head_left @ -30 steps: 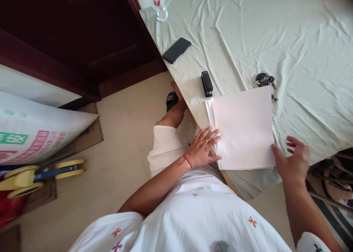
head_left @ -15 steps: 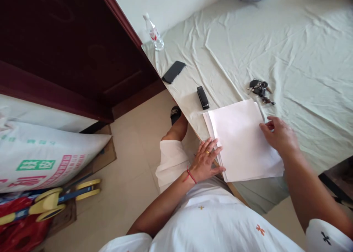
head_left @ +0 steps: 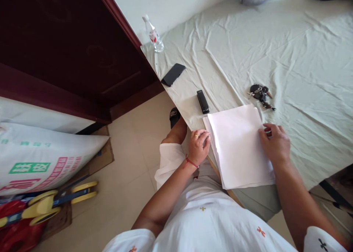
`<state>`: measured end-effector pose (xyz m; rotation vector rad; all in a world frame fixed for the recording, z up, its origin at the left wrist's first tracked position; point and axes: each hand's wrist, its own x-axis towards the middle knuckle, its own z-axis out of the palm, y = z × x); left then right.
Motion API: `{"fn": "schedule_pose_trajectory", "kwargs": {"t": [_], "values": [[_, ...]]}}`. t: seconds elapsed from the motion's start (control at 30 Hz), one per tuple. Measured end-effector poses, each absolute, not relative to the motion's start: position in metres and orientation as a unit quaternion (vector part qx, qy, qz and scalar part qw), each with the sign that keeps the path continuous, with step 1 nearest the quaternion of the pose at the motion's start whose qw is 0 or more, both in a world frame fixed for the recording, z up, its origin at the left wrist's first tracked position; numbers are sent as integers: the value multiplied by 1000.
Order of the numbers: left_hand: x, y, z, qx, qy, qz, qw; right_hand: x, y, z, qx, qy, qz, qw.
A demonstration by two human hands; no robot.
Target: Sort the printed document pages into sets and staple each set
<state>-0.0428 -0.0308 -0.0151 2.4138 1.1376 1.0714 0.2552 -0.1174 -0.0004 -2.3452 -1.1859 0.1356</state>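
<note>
A stack of white paper sheets [head_left: 239, 149] lies at the table's near edge, its lower sheets sticking out a little on the left. My left hand [head_left: 199, 146], with a ring and a red wrist cord, is closed at the stack's left edge with fingers curled and pressed together. At the right edge is my right hand [head_left: 275, 141], thumb and bent fingers closed against the sheets. How much paper is between the fingers of either hand is hidden. Just beyond the stack lies a black stapler [head_left: 203, 101]. A bunch of keys [head_left: 260, 94] rests to its right.
A black phone [head_left: 173, 74] and a clear plastic bottle [head_left: 154, 35] are along the left side of the cloth-covered table [head_left: 242, 50]. A dark door [head_left: 68, 42] stands beyond. On the floor at left are a large white sack [head_left: 55, 149] and a yellow-and-blue wheeled toy [head_left: 49, 204].
My left hand has gone from spread flat on the left margin to curled at the edge. My right hand has shifted slightly, and the stack's lower right corner has moved inward.
</note>
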Motion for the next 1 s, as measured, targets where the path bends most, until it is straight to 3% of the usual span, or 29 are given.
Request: {"fn": "schedule_pose_trajectory", "kwargs": {"t": [0.13,0.57,1.0], "values": [[-37,-25,-27,822,410,380,107,248,-120,-9,-847,-469,-24,249],[-36,-29,-29,819,429,370,93,248,-120,-17,-833,-489,-41,256],[-37,-28,-30,829,429,344,104,246,-113,0,-840,-463,49,280]]}}
